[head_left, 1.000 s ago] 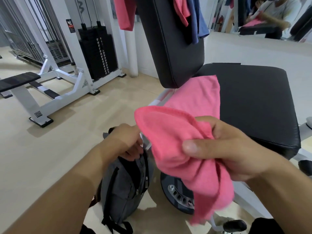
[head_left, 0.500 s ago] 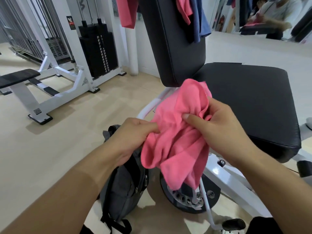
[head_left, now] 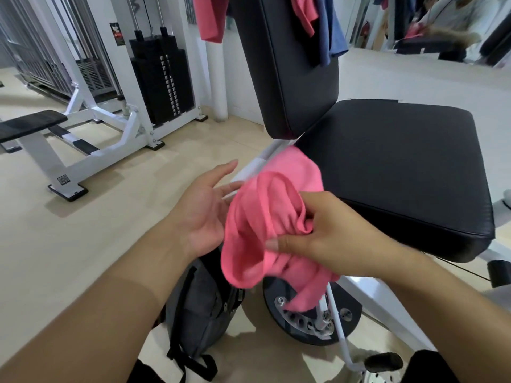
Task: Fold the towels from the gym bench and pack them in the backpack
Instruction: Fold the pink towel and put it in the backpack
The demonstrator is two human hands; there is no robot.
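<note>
Pink towel (head_left: 265, 230) bunched in right hand (head_left: 329, 239), thumb and fingers pinching gathered folds; long axis runs roughly vertical, upper end up by bench seat (head_left: 401, 167) front-left corner, lower tail hanging toward black adjustment disc (head_left: 309, 319). Left hand (head_left: 204, 211) flat, palm up, fingers straight, holding nothing, fingertips just beside towel's left edge. Grey backpack (head_left: 201, 308) upright on floor below left wrist, straps trailing toward camera. More pink and blue towels (head_left: 318, 20) draped over upright backrest (head_left: 287, 64).

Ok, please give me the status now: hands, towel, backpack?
Right hand grips pink towel, bunched. Left hand open beside it. Backpack below on floor.
</note>
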